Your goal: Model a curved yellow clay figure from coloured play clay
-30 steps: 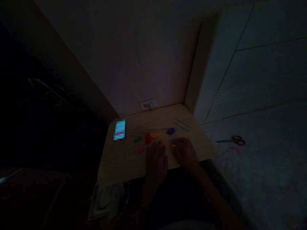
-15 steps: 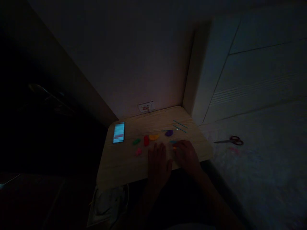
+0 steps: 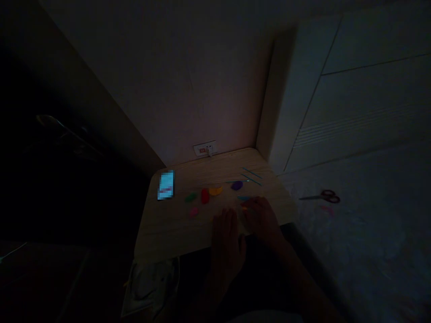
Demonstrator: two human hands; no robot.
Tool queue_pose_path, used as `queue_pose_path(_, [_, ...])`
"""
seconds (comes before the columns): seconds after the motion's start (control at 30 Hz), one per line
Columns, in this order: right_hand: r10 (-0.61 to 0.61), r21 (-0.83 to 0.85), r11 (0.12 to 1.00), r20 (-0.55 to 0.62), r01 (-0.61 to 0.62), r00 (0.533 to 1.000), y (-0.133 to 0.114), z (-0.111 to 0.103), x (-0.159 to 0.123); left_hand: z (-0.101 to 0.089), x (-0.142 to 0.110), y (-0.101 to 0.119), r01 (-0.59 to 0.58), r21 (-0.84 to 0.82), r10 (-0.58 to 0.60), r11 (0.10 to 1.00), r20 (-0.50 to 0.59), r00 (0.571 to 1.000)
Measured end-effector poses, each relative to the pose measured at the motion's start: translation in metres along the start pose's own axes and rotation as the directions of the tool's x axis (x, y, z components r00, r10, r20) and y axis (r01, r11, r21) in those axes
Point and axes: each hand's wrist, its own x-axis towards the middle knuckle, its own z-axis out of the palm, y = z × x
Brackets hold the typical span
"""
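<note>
The scene is very dark. My left hand point(image 3: 226, 233) lies palm down at the front of the small table, its fingers stretched out flat; what is under them is hidden. Just right of it, my right hand point(image 3: 262, 217) is closed, with curled fingertips at a small orange piece point(image 3: 244, 208). A blue strip point(image 3: 243, 198) lies by its index finger. Beyond the hands are soft-looking lumps, like modelling clay: purple point(image 3: 237, 185), yellow-orange point(image 3: 215, 191), red point(image 3: 205, 196), green point(image 3: 191, 197) and pink point(image 3: 193, 211).
Thin teal sticks point(image 3: 251, 179) lie at the table's back right. A lit phone point(image 3: 166, 185) rests at the left of the wooden table point(image 3: 161, 233). Behind is a wall socket point(image 3: 205, 148) with a plug. Red-handled scissors point(image 3: 330, 196) lie on the pale surface to the right.
My left hand has slid slightly back toward me and to the right, with its fingers still flat. The right hand stays almost in place at the orange piece.
</note>
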Motion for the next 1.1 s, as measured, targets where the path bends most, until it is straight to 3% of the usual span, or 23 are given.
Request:
queue_pose_path(0.4, [-0.028, 0.033, 0.999, -0.006, 0.028, 1.000, 0.002, -0.002, -0.002, 0.004, 0.033, -0.010, 0.029, 0.109, -0.035, 0.994, 0.052, 0.998])
queue_pose_path(0.63, [-0.043, 0.056, 0.998, 0.007, 0.042, 0.999, 0.001, -0.001, -0.004, 0.000, 0.049, -0.012, -0.012, 0.161, -0.002, 0.987, 0.085, 0.996])
queue_pose_path(0.9, [-0.019, 0.057, 0.998, 0.029, 0.018, 0.999, 0.001, -0.003, -0.007, -0.009, 0.032, -0.004, -0.021, 0.114, 0.005, 0.993, 0.133, 0.991])
queue_pose_path(1.1, [-0.027, 0.077, 0.997, 0.022, 0.025, 0.999, 0.002, -0.004, -0.008, -0.013, 0.013, 0.007, -0.039, 0.052, 0.036, 0.998, 0.073, 0.997])
